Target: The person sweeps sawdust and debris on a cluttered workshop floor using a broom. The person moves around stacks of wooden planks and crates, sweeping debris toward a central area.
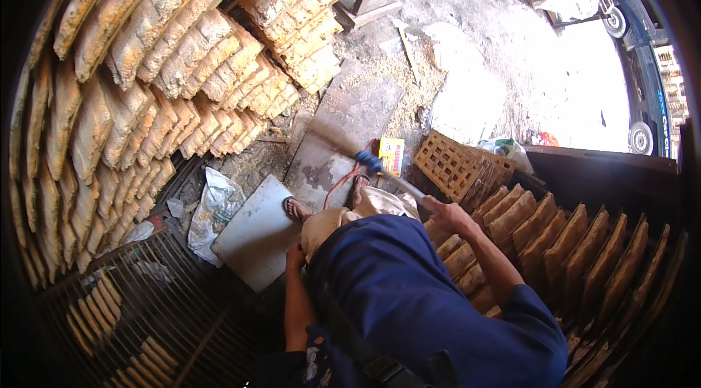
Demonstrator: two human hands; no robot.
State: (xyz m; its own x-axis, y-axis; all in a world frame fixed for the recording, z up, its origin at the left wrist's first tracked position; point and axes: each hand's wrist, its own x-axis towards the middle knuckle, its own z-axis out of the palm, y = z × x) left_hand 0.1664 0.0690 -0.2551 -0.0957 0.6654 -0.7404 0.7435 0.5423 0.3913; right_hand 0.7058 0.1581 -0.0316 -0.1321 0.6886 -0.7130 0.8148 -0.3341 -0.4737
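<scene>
My right hand (pixel 453 218) is closed around the pale handle of a broom (pixel 404 185). A blue binding joins the handle to its brownish head, which is smeared by motion over a grey board (pixel 321 173) on the floor. My left hand (pixel 295 256) hangs beside my left thigh, close to a pale square panel (pixel 252 242); its fingers are mostly hidden, and I see nothing held in it. Between my sandalled feet and the broom head, a thin red cord (pixel 337 185) lies on the floor.
Rough pale-brown slabs (pixel 175 45) stand in tiers at the left, and more slabs (pixel 577 242) line a rack at the right. A yellow box (pixel 391 154) and a brown plastic crate (pixel 447 162) sit ahead. Metal bars (pixel 146 315) spread at lower left; crumbs litter the floor (pixel 420 74).
</scene>
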